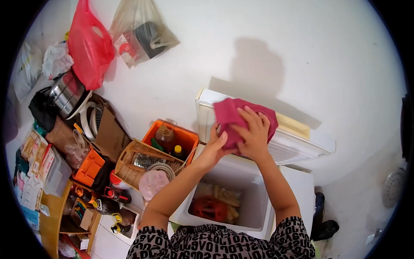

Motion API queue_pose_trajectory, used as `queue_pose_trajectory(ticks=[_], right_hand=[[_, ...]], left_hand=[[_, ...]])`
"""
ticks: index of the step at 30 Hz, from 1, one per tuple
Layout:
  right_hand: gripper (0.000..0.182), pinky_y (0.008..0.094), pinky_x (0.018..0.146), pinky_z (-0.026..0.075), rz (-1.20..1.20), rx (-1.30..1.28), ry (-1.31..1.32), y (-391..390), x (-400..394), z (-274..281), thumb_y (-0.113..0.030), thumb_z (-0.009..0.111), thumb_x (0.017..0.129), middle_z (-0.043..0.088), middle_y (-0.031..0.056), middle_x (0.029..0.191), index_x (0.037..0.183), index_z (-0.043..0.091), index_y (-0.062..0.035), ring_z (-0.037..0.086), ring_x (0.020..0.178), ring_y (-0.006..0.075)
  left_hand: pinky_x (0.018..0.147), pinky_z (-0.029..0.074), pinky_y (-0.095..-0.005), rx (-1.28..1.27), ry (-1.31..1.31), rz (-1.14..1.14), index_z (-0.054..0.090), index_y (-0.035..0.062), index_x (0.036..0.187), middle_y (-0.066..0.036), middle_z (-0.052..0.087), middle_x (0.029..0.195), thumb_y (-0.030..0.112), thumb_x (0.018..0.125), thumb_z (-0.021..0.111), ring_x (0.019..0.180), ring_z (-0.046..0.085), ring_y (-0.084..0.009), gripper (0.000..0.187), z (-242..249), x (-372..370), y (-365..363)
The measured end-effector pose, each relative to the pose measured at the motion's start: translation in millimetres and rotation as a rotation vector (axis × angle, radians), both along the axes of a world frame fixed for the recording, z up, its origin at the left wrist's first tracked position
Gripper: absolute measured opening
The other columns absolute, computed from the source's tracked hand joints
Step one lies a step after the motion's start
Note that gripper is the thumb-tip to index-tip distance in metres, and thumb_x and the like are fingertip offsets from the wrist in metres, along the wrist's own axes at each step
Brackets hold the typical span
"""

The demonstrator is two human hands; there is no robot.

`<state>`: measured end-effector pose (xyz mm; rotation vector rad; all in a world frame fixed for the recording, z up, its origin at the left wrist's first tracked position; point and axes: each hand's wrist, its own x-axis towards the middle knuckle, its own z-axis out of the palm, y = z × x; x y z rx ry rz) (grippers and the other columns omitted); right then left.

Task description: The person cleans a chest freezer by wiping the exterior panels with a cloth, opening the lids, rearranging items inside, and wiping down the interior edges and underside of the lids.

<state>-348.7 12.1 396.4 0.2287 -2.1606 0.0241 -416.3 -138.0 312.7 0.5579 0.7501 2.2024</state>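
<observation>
A dark pink cloth [228, 113] is bunched against the raised white lid [302, 144] of a chest freezer. My right hand [253, 134] lies over the cloth with its fingers bent and pressing into it. My left hand [212, 149] grips the cloth's lower left side, thumb toward the middle. Below my forearms the freezer's grey inside [256, 194] shows, holding a red bag [209, 208] and pale yellowish packed items [228, 200].
Left of the freezer stand an orange crate [192, 137] with bottles and a wicker basket [125, 166]. Farther left are a cardboard box [110, 136], bottles and a wooden shelf [54, 207]. A red plastic bag [89, 47] hangs on the wall.
</observation>
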Motion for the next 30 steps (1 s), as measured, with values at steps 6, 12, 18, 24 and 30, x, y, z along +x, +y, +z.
queue_pose_trajectory(ticks=[6,12,18,24,30], right_hand=[[0.034,0.0436,0.099,0.042,0.287,0.095,-0.303,33.9,22.1,12.7,0.001,0.060,0.071,0.051,0.0183,0.137,0.103,0.069,-0.0084,0.050,0.126,0.0359],[0.026,0.0398,0.081,0.050,-0.188,-0.101,0.134,107.7,53.2,25.0,-0.006,0.057,0.082,0.063,0.0129,0.111,0.104,0.068,-0.0053,0.062,0.094,0.0298],[0.020,0.0371,0.064,0.045,-0.566,0.007,0.073,110.7,42.2,24.3,-0.019,0.051,0.090,0.062,0.0032,0.076,0.087,0.069,-0.0107,0.056,0.071,0.0246],[0.019,0.0361,0.064,0.045,-0.599,-0.050,0.075,108.1,43.5,24.9,-0.018,0.052,0.089,0.062,0.0035,0.076,0.085,0.069,-0.0106,0.057,0.071,0.0244],[0.019,0.0361,0.064,0.046,-0.578,-0.017,0.111,113.2,39.0,19.9,-0.018,0.052,0.089,0.061,0.0031,0.074,0.084,0.069,-0.0109,0.056,0.070,0.0238]], left_hand=[[0.091,0.049,-0.0317,0.060,0.154,0.172,0.044,0.0064,0.132,-0.008,0.055,0.125,0.018,0.092,0.065,0.111,0.057,-0.0185,0.047,45.3,15.8,23.0],[0.090,0.047,-0.0298,0.002,0.259,0.868,0.054,0.0015,0.116,-0.008,0.062,0.110,-0.005,0.082,0.060,0.101,0.059,-0.0158,0.036,43.7,3.7,-14.5],[0.095,0.043,-0.0342,-0.390,0.908,1.451,0.061,0.0033,0.102,-0.016,0.049,0.121,-0.010,0.069,0.051,0.112,0.049,-0.0292,0.037,0.0,-68.6,-6.8],[0.097,0.028,-0.0528,-0.520,1.408,1.385,0.064,0.0120,0.099,-0.015,0.045,0.129,0.019,0.075,0.069,0.116,0.036,-0.0375,0.026,70.9,-67.0,22.2],[0.100,0.040,-0.0437,-0.594,1.410,1.357,0.069,0.0074,0.091,-0.008,0.061,0.117,0.018,0.069,0.081,0.119,0.048,-0.0341,0.027,69.5,-86.5,5.9]])
